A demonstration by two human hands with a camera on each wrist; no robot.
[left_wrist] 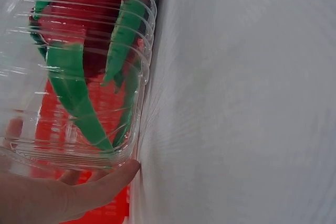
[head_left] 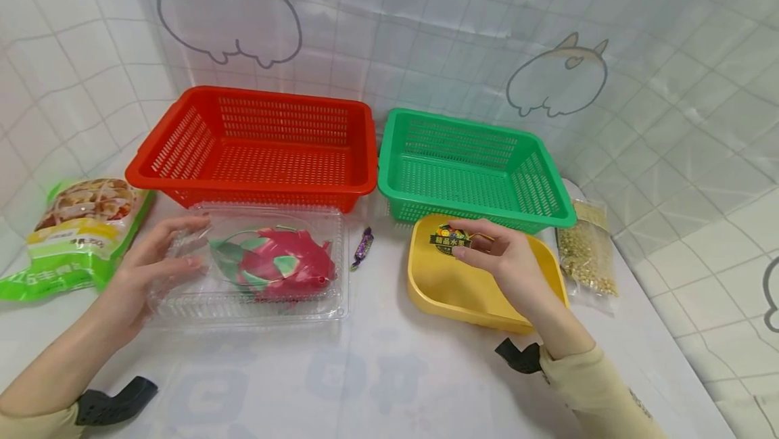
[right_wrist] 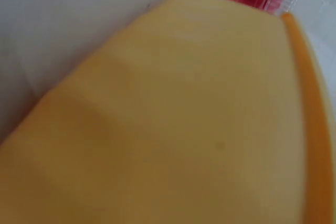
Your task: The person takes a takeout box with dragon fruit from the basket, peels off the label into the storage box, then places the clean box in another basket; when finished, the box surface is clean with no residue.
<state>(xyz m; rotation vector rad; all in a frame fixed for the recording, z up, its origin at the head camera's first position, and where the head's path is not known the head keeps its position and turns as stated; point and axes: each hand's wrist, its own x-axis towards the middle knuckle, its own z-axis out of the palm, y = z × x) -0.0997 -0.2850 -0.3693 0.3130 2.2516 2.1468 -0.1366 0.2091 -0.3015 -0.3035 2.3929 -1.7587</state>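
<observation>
A clear plastic box (head_left: 341,276) with a red and green dragon fruit (head_left: 292,260) inside lies in front of the red basket. My left hand (head_left: 149,266) grips its left end, thumb and fingers spread around the sides; in the left wrist view a finger (left_wrist: 118,179) meets the box's bottom corner. My right hand (head_left: 496,249) pinches a small black label (head_left: 449,237) with fruit pictures and characters between thumb and index finger. Under that hand sits a shallow yellow tray (head_left: 438,283), which fills most of the right wrist view.
A red basket (head_left: 255,187) and a green basket (head_left: 475,205) stand side by side at the back. A purple wrapped candy (head_left: 363,247) lies between box and tray. A green food bag (head_left: 79,229) is at the left, a bag of beans (head_left: 587,249) at the right.
</observation>
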